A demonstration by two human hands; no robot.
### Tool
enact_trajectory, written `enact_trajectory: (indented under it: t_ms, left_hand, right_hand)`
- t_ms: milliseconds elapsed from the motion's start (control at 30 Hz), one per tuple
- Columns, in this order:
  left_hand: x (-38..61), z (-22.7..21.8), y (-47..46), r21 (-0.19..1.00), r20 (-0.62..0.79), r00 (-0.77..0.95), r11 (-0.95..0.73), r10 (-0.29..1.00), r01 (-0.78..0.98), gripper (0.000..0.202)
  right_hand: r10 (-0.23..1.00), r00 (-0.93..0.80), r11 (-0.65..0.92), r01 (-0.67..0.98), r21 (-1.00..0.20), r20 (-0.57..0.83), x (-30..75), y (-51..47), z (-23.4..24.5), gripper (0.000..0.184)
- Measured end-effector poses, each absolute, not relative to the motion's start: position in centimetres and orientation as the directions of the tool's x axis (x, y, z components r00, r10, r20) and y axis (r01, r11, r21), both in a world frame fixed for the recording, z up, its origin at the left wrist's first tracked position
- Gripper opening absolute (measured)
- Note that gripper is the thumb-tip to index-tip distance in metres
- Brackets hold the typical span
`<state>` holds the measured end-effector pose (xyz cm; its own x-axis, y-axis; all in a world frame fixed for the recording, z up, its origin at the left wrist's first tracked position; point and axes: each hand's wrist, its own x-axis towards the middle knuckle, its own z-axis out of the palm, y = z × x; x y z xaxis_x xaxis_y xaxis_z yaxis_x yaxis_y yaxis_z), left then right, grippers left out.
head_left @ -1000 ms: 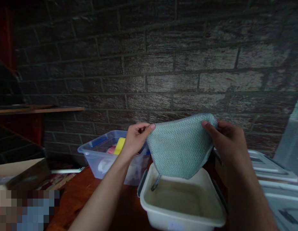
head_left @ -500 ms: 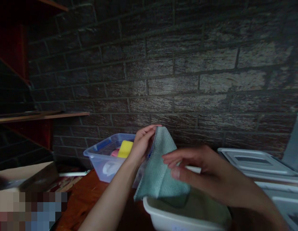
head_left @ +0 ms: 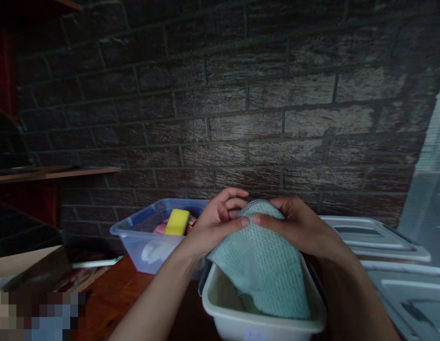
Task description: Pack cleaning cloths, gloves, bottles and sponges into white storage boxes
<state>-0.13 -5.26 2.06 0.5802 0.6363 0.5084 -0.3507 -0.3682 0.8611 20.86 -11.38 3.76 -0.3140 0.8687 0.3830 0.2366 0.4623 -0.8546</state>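
Both hands grip the upper edge of a light green textured cloth (head_left: 266, 265) with a dark stitched border. My left hand (head_left: 220, 218) pinches it at the left, thumb in front and the other fingers loosely curled. My right hand (head_left: 294, 220) holds it just to the right, its thumb across the front and fingers behind, partly hidden. The cloth hangs down over and partly into a white plastic bin (head_left: 220, 308) below the hands. What lies deeper in the bin is mostly covered by the cloth.
Left of the bin stands a clear bluish plastic box (head_left: 135, 241) holding a yellow sponge (head_left: 177, 222) and pink items. Grey lids (head_left: 376, 237) lie at the right. A cardboard box (head_left: 31, 270) sits at the left under a wooden shelf (head_left: 64, 174). Behind rises a dark brick wall (head_left: 227, 118).
My right hand has come up to the cloth's top edge and closed on it beside my left. The cloth has turned to face me more squarely over the bin. The view has shifted slightly right.
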Motion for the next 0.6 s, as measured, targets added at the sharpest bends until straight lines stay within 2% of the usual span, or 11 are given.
enact_trajectory:
  t_ms: [67,167,233,333,433,600]
  left_hand:
    - [-0.6,2.1,-4.7,0.891,0.446,0.625,-0.387,0.640,-0.239,0.052]
    - [-1.9,2.2,-3.2,0.914,0.317,0.695,-0.403,0.645,-0.043,0.027]
    - [-2.9,2.3,-2.0,0.898,0.329,0.649,-0.439,0.686,0.009,0.019]
    - [-4.1,2.4,-0.5,0.887,0.436,0.436,-0.458,0.787,-0.062,0.024]
    - [-4.6,2.8,-0.1,0.866,0.500,0.270,-0.468,0.823,-0.178,0.025]
    - [-4.3,2.9,-0.4,0.811,0.572,0.142,-0.533,0.808,-0.241,0.024]
  right_hand:
    - [0.861,-0.154,0.509,0.204,-0.837,0.486,20.9,-11.1,3.8,0.040]
    - [0.781,0.129,0.579,0.218,-0.785,0.611,21.4,-10.3,3.8,0.043]
    - [0.699,0.275,0.597,0.283,-0.750,0.660,21.9,-9.8,3.7,0.045]
    - [0.606,0.383,0.602,0.353,-0.716,0.698,22.7,-9.4,3.7,0.048]
    - [0.575,0.419,0.596,0.374,-0.710,0.703,23.0,-9.2,3.7,0.048]
    - [0.552,0.481,0.658,0.251,-0.711,0.681,22.8,-8.8,3.3,0.039]
